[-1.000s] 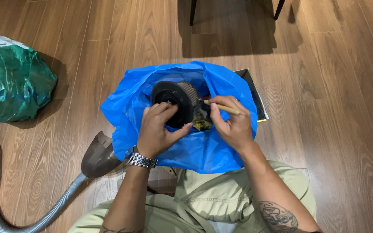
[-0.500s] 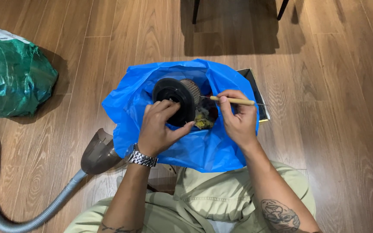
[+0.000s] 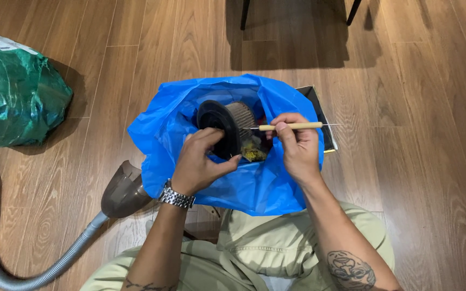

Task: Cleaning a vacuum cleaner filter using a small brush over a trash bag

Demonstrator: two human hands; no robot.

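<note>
My left hand, a metal watch on its wrist, grips a round black vacuum filter with a pleated grey core, held over an open blue plastic bag. My right hand pinches a thin wooden-handled pick lying level, its metal tip touching the filter's pleats. A clump of yellowish dust and debris hangs beneath the filter inside the bag.
A green plastic bag lies at the left on the wooden floor. A grey vacuum hose with a smoky nozzle runs along the lower left. A black box sits under the blue bag. Chair legs stand at the top.
My left hand has turned the filter so its black end cap faces more towards me. My right hand has shifted the pick to lie level against the pleats.
</note>
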